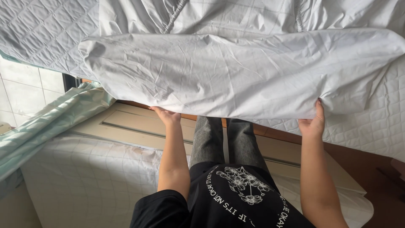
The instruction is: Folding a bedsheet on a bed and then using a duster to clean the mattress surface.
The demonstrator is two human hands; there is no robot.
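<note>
Head view: the person stands at the side of a bed, both arms stretched forward; the left hand [166, 115] sits at the near edge of a white pillow [236, 71] with its fingers tucked under the fabric, so its grip looks clenched on that edge, though the fingertips are hidden; the right hand [314, 122] pinches the same edge further along, thumb up against the cloth, grasping the pillow's cover; the pillow lies lengthwise across the quilted mattress pad [371, 122], its cover wrinkled and loose (the far end at the left looks rounded and filled, the near edge slack); above it a second quilted layer with an elastic seam [175, 14] is bunched, not yet spread flat; at the left a pale green sheet [50, 122] hangs off the bed toward the tiled wall [21, 93]; the wooden bed frame [139, 122] shows bare below the hands, with another quilted white cover [84, 177] lying lower down

Judged from this, the cover seems already drawn over the pillow, with the open edge in hand; smoothing and the rest of the bedding look undone
</note>
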